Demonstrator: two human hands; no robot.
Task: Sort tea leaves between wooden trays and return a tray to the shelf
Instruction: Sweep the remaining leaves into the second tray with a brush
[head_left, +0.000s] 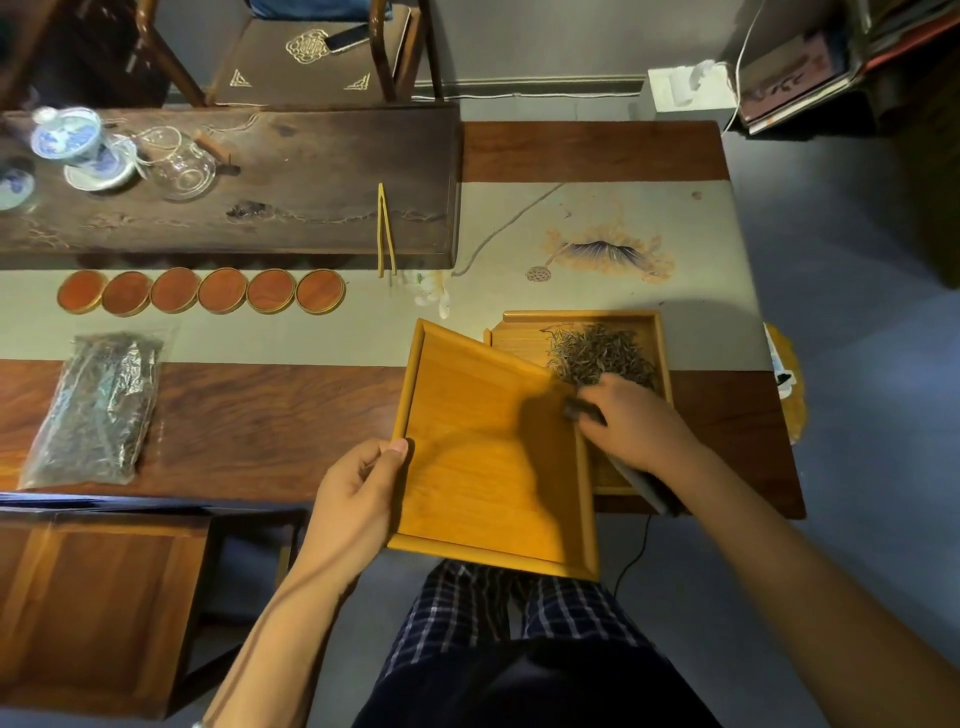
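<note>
Empty tray (483, 457), left hand (358, 499) gripping its left rim, tilted over 2nd tray (655, 332); leaves (597, 356) lie just beyond right hand (634, 421), curled round a dark brush (641, 480).

The right hand (631, 423) is blurry, and so is the dark thing (584, 410) it holds. The near tray (493, 467) covers the left part of the far tray (644, 332). A blue cup (13, 184) is cut off at the left edge.
</note>
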